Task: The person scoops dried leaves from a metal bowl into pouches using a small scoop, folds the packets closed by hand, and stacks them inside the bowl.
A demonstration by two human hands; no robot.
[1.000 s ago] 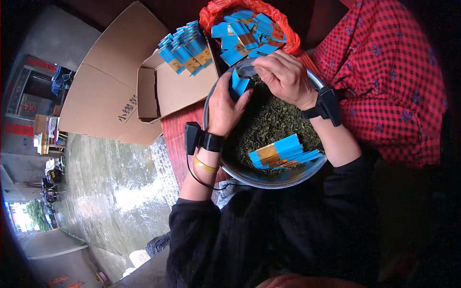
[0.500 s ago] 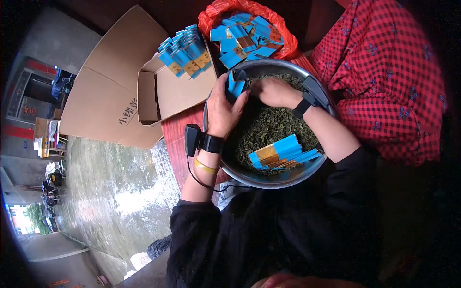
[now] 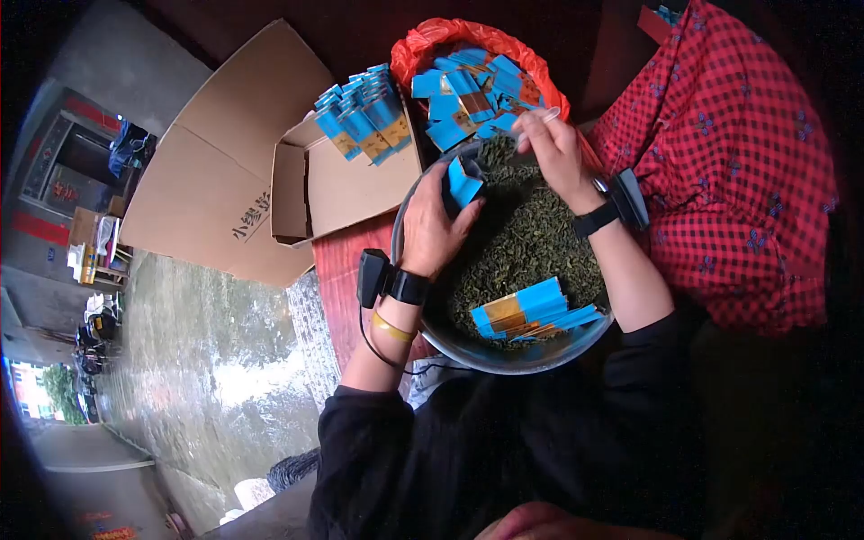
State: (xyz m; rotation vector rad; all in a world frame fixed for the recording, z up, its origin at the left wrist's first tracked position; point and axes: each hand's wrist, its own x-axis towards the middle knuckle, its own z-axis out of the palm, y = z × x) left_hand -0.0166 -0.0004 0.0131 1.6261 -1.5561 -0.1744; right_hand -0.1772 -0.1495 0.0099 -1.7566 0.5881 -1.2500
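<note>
A steel basin [image 3: 504,367] holds dark green dried leaves [image 3: 522,229] that look like tea. Over its left side, my left hand [image 3: 430,225] is closed around a small blue paper box [image 3: 463,183], its end flaps standing up. My right hand [image 3: 560,160] is raised over the far right rim, fingers stretched and slightly apart, with nothing visible in them. A small heap of leaves lies just left of those fingertips. Several flat blue-and-gold boxes [image 3: 522,306] rest on the leaves at the near side.
Beyond the basin, a red plastic bag [image 3: 427,38] contains many flat blue boxes. Upright blue boxes stand in an open cardboard carton [image 3: 346,193] at the left. Red checkered cloth [image 3: 720,180] hangs at the right. Wet-looking floor [image 3: 216,351] stretches to the left.
My right hand has lifted out of the leaves toward the far right rim, and its fingers have straightened. My left hand still grips the blue box. The whole view has shifted slightly.
</note>
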